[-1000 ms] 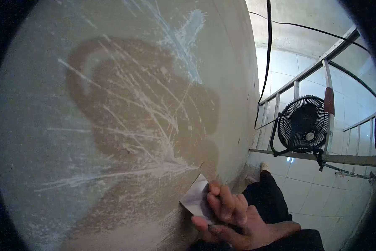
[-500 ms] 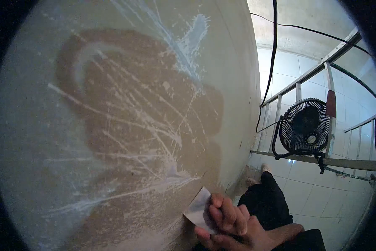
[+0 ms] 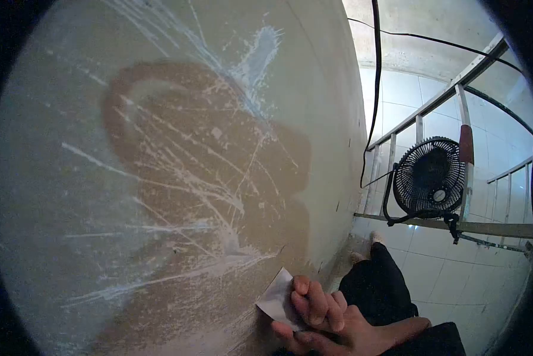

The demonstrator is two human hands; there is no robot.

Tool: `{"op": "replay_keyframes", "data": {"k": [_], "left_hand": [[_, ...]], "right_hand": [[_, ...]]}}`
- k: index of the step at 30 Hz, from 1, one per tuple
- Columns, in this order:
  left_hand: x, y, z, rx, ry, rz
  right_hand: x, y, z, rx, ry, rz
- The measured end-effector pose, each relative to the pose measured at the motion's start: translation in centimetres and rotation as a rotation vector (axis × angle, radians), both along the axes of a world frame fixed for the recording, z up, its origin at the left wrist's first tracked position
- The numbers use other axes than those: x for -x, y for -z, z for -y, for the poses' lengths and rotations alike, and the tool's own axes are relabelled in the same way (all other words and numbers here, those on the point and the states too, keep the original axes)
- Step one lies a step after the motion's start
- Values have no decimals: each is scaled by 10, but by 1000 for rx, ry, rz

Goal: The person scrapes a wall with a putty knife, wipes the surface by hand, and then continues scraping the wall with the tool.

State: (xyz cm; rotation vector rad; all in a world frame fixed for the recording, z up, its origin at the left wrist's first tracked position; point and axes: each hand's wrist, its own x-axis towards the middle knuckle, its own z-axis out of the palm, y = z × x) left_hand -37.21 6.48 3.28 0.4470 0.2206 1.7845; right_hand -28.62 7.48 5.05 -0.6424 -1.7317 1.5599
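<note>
At the bottom of the head view, my left hand (image 3: 332, 323) has its palm turned partly toward me and its fingers curled. It holds a pale, stiff piece of sandpaper (image 3: 275, 299), whose free corner sticks out to the left close to the wall. The grit side cannot be made out. The wall (image 3: 219, 172) fills the left of the view, greenish-grey with a large brown patch, white scratch-like streaks and a smear of white filler (image 3: 260, 56). My right hand is not in view.
A black fan (image 3: 430, 178) is fixed to a metal ladder (image 3: 421, 127) on the right. A black cable (image 3: 377, 71) hangs beside the wall. My legs in black trousers (image 3: 379, 285) stand over the pale tiled floor (image 3: 438, 279).
The view has shifted slightly, so the upper wall marks sit lower and the ladder a little further left. My hand keeps its hold on the sandpaper and appears slightly further left.
</note>
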Motion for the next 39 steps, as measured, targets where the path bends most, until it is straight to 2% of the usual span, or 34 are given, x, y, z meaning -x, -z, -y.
{"op": "replay_keyframes", "data": {"k": [1, 2, 4, 7, 11, 14, 17, 20, 22, 23, 25, 26, 28, 32, 34, 38, 39], "left_hand": [[0, 0, 1, 15, -14, -4], [-1, -1, 4, 38, -33, -8], [-3, -1, 6, 69, -64, -16], [-6, -3, 5, 104, -85, -21], [-9, -5, 12, 169, -142, -33], [-8, -6, 7, 179, -155, -35], [-4, -6, 8, 171, -131, -170], [-9, -7, 8, 212, -142, -57], [-9, -7, 4, 198, -162, -130], [-6, -6, 8, 201, -167, -132], [-1, -2, 12, 159, -86, -149], [-2, -2, 11, 156, -84, -148], [-4, -5, 8, 185, -116, -139], [4, 2, 11, 133, -35, -107], [-3, -3, 13, 143, -95, -96], [-2, -4, 6, 150, -95, -98], [0, 1, 13, 155, -82, -140]], "right_hand": [[2, 2, 0, -103, 34, 48], [4, 2, 3, -95, 28, 46], [10, 4, 10, -160, 68, 318], [33, 25, 31, -65, 193, 307], [26, 23, 15, -142, 196, 230], [18, 12, 10, -58, 155, 166], [9, 3, 13, 53, 81, 93], [1, 3, 4, 103, 63, 50], [-3, 9, 0, -145, 49, 95], [3, 11, 6, -142, 45, 93], [20, 11, 18, -252, 172, 304], [12, 9, 12, -255, 175, 306], [-9, -2, -4, 90, -131, 16], [-3, -2, 0, 77, -3, -10], [-6, 0, -1, 31, -87, -33], [-6, -8, -8, 45, -81, -36], [-10, -4, -2, 94, -157, 28]]}}
